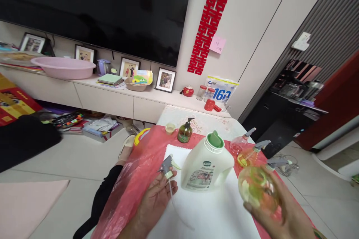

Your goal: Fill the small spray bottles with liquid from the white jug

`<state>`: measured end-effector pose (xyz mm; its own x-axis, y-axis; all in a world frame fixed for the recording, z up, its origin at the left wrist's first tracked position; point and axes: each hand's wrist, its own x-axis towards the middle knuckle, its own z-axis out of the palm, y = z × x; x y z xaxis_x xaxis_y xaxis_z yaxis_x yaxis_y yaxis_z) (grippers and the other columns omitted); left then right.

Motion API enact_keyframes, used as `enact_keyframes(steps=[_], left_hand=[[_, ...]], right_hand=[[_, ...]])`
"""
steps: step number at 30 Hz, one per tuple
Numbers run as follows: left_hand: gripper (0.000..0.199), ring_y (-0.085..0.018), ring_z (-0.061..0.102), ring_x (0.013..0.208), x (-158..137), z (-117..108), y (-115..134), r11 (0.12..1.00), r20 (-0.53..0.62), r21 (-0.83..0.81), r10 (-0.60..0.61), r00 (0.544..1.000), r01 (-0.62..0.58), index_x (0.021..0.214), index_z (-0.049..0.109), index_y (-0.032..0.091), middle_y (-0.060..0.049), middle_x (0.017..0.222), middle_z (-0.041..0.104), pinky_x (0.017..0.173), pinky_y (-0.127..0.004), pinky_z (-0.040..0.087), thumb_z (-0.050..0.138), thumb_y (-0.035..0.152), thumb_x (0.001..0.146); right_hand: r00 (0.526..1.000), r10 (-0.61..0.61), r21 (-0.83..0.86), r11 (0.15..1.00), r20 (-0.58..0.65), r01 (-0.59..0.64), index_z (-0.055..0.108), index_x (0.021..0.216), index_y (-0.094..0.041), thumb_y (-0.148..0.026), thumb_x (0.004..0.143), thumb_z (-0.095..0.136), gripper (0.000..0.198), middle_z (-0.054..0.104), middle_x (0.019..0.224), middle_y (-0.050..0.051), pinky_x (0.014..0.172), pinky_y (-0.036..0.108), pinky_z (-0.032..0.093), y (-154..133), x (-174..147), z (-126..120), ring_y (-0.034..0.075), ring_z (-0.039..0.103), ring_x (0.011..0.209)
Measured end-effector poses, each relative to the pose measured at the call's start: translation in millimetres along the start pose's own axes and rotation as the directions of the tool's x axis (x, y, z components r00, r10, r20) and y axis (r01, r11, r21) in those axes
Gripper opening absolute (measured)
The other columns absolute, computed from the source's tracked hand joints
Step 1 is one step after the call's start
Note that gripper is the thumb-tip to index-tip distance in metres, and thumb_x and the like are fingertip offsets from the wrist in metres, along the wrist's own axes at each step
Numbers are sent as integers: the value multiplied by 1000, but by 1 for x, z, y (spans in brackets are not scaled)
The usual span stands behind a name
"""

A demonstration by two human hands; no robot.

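Observation:
My left hand (157, 196) pinches a grey spray trigger head (167, 164) by its pale collar, and its thin clear tube hangs down over a white board (179, 227). On the right, my right hand (283, 209) is wrapped round a clear round bottle (259, 190) with a yellowish tint, slightly blurred. Between the hands stands a large white detergent jug (206, 170) with a green pour spout. Behind the right hand are a pink spray bottle (239, 143) and a yellow spray bottle (248, 157). Another grey spray head (277, 162) shows there, its lower part hidden.
A dark green pump bottle (184, 132) and a small cup (169, 128) stand at the table's back. Red plastic sheeting (131, 179) covers the table and drapes over its left side. Beyond is a low cabinet (151, 104) with frames, a pink basin (64, 68) and jars.

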<state>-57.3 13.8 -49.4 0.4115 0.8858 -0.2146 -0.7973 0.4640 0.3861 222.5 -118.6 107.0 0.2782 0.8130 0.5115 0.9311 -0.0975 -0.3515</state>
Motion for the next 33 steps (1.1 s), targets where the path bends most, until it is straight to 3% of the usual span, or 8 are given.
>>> enact_keyframes(steps=[2, 5, 11, 19, 23, 33], left_hand=[[32, -17, 73, 84, 2, -11, -7, 1000, 0, 23, -10, 1000, 10, 103, 77, 21, -6, 114, 78, 81, -31, 58, 91, 23, 73], [34, -17, 73, 86, 3, -17, -11, 997, 11, 68, -22, 1000, 21, 102, 78, 22, -5, 115, 77, 80, -31, 57, 93, 26, 72], [38, -17, 72, 86, 5, -17, -12, 993, 24, 109, -45, 999, 42, 106, 76, 22, -7, 115, 77, 79, -29, 56, 93, 28, 73], [41, -15, 70, 84, 4, -13, -12, 988, 0, 148, -54, 999, 53, 105, 75, 20, -6, 109, 76, 77, -28, 54, 94, 31, 71], [46, -15, 69, 82, 4, -10, -12, 984, -3, 169, -49, 999, 49, 105, 76, 19, -7, 110, 75, 75, -28, 54, 96, 34, 67], [43, -15, 68, 81, 3, -7, -11, 983, 3, 174, -57, 998, 55, 105, 76, 18, -8, 108, 76, 76, -28, 53, 94, 33, 69]], right_hand=[[992, -113, -74, 991, -58, 108, 44, 152, -29, -66, 95, 59, 69, 57, 137, 6, 84, 38, 56, -3, 26, -6, 30, 64, 110], [938, -312, -154, 945, -153, 289, 47, 146, -21, -62, 99, 51, 62, 58, 132, 9, 88, 41, 52, -12, 62, -7, 31, 59, 111], [814, -571, -389, 777, -104, 496, 43, 145, -10, -39, 98, 44, 55, 54, 134, 16, 92, 46, 46, -28, 103, -4, 36, 53, 116], [758, -653, -605, 607, -10, 515, 46, 142, -11, -25, 89, 49, 55, 54, 137, 13, 81, 38, 45, -34, 124, -7, 33, 53, 118], [771, -637, -644, 587, 8, 491, 48, 139, -11, -18, 84, 51, 56, 54, 137, 12, 85, 40, 44, -46, 126, -11, 31, 52, 121], [733, -677, -680, 510, 60, 526, 49, 138, -12, -17, 84, 51, 55, 54, 138, 12, 91, 43, 41, -56, 132, -17, 32, 50, 126]])
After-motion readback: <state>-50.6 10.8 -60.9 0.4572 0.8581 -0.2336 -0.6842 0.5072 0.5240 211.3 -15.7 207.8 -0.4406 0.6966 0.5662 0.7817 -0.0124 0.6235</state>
